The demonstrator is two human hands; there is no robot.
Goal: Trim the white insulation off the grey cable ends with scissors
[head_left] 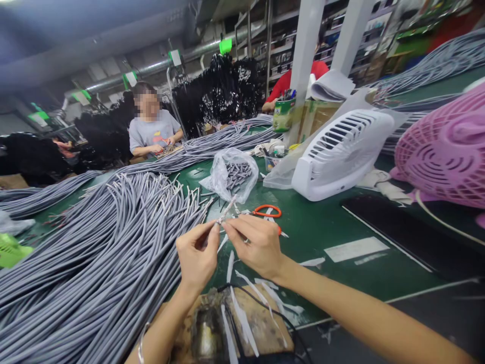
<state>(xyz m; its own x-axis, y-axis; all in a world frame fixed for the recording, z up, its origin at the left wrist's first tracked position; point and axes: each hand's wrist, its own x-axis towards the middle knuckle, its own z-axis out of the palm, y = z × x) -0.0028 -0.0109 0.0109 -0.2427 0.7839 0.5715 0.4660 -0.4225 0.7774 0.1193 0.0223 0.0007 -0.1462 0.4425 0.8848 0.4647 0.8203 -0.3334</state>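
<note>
My left hand (197, 254) and my right hand (258, 243) meet over the green table, thumbs and forefingers pinched together. Between their fingertips is a whitish, frayed-looking cable end (228, 208), pointing up and away; its finer details are blurred. Just beyond my right hand lies a pair of scissors with orange handles (268, 210), partly hidden by the fingers. To the left, a large bundle of grey cables (113, 247) with pale stripped ends spreads across the table. Strips of white paper or film (242, 316) lie loosely below my hands.
A clear plastic bag (248, 189) of short grey pieces stands ahead. At right are a white fan (341, 151), a pink fan (447, 146) and a black flat panel (409, 232). A stained wooden board (265, 323) lies close to me. A co-worker (155, 126) sits across the table.
</note>
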